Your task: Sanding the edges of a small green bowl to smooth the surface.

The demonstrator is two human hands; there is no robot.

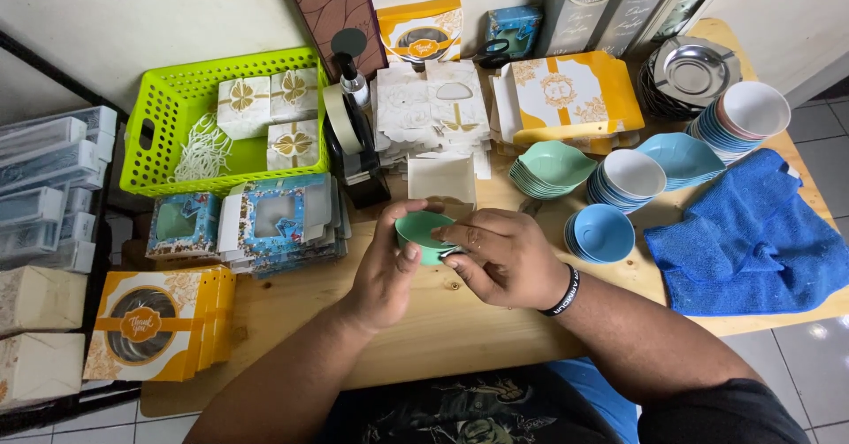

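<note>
Here, both hands meet above the middle of the wooden desk [460, 320] around a small green bowl [423, 230]. The left hand [386, 271] cups its near side, thumb curled on the rim; the right hand [506, 256] pinches the other edge between fingertips. The bowl looks light, rigid and smooth, probably slippery, so the rim seems the safest hold. Its underside and whatever pale bit sits under the right fingers stay hidden by the hands.
</note>
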